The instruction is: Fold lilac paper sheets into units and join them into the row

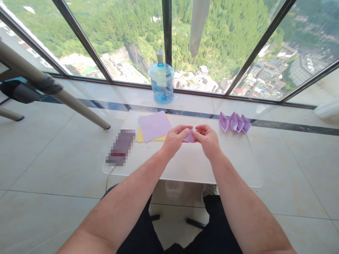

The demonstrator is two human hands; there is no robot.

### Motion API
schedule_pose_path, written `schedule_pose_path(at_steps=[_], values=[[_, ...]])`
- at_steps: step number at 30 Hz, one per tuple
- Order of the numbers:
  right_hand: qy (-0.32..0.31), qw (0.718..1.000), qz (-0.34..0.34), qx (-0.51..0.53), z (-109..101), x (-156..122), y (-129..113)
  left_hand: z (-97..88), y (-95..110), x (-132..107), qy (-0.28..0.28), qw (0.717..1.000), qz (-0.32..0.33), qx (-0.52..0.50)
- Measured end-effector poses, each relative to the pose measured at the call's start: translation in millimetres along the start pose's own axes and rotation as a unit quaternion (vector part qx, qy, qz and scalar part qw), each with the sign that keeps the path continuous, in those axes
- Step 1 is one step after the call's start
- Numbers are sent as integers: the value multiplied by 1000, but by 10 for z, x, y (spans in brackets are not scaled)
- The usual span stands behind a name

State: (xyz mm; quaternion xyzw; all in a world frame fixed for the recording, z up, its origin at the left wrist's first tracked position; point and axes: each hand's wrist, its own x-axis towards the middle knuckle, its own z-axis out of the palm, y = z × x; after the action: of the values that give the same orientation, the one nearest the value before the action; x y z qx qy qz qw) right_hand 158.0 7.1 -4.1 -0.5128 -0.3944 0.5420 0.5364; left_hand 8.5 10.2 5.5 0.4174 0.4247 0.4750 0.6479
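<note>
Between my two hands, above the middle of a low white table, is a small folded piece of purple paper. My left hand pinches its left side with thumb and fingers. On the other side my right hand grips the paper's right edge, thumb near the top. Fingers cover much of the paper, so its full shape is hidden. A stack of square paper sheets, purple on top with yellow and blue beneath, lies left of my hands. Several folded purple paper pieces stand in a row at the table's back right.
A pixelated dark phone-like object with a white cable lies at the table's left. Behind the table, a large blue water bottle stands by the window. A beige metal leg slants down at the left.
</note>
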Motion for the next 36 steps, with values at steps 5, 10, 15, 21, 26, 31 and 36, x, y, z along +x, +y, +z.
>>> schedule_pose_path(at_steps=[5, 10, 15, 21, 26, 31, 36], values=[[-7, 999, 32, -9, 0, -37, -11, -30, -73, 3, 15, 998, 29, 55], [-6, 999, 4, -46, 17, -48, 21, -95, -116, -5, 20, 986, 52, 160], [-3, 997, -19, -80, 107, -66, 108, -172, -54, -74, 18, 944, 117, 308], [-20, 997, -26, -66, 279, -160, 155, -290, -45, -162, 37, 932, 123, 338], [4, 997, -34, -65, 341, -275, 157, -319, -46, -281, 9, 925, 124, 359], [76, 992, -58, -87, 273, -330, 199, -422, 30, -377, 91, 829, 130, 536], [85, 991, -47, -94, 192, -313, 213, -731, 132, -264, 169, 727, 36, 665]])
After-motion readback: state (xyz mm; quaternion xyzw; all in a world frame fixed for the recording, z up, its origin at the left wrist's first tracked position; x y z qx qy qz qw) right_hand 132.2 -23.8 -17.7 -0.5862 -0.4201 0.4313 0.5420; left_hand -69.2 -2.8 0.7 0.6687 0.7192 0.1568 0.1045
